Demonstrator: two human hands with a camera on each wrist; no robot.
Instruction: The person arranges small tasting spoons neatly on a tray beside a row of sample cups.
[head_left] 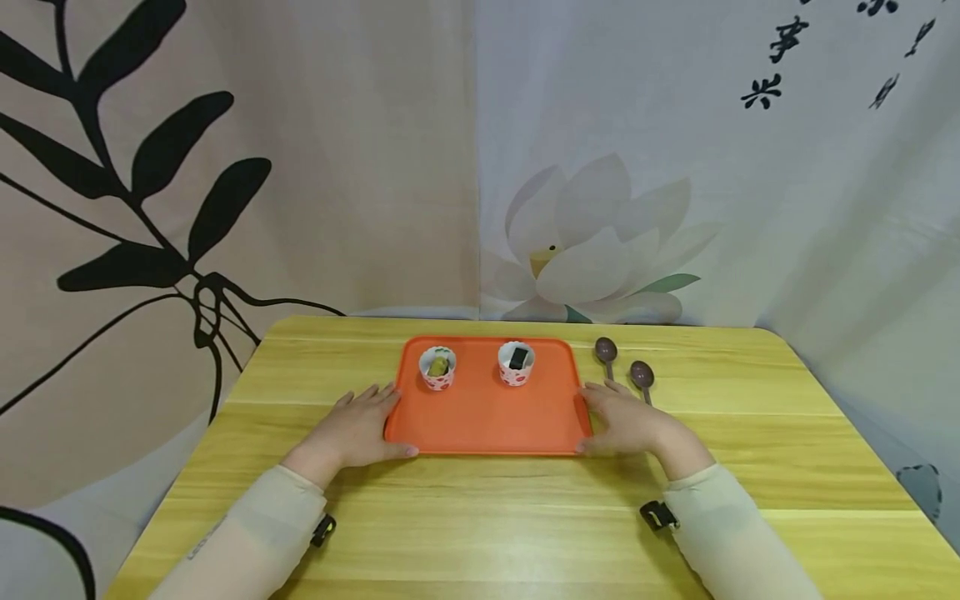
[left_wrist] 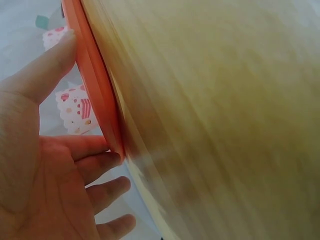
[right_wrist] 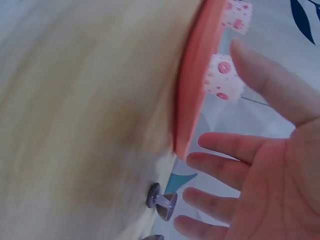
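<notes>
An orange tray [head_left: 495, 425] lies flat on the wooden table. On it stand two white paper cups with pink-red patterns: the left cup [head_left: 438, 381] holds a yellow-green piece, the right cup [head_left: 514, 375] a black-and-white one. My left hand [head_left: 358, 429] spans the tray's near left corner, thumb at the front edge and fingertips touching the left side. At the near right corner is my right hand [head_left: 626, 421], its fingers spread and nearly straight. In the right wrist view its fingertips [right_wrist: 207, 140] stand close beside the tray's rim.
Two dark brown spoons lie right of the tray; one spoon [head_left: 605, 350] is farther back, the other spoon [head_left: 642, 375] lies just beyond my right hand. The wooden table [head_left: 480, 533] ends at a printed curtain [head_left: 360, 167] behind.
</notes>
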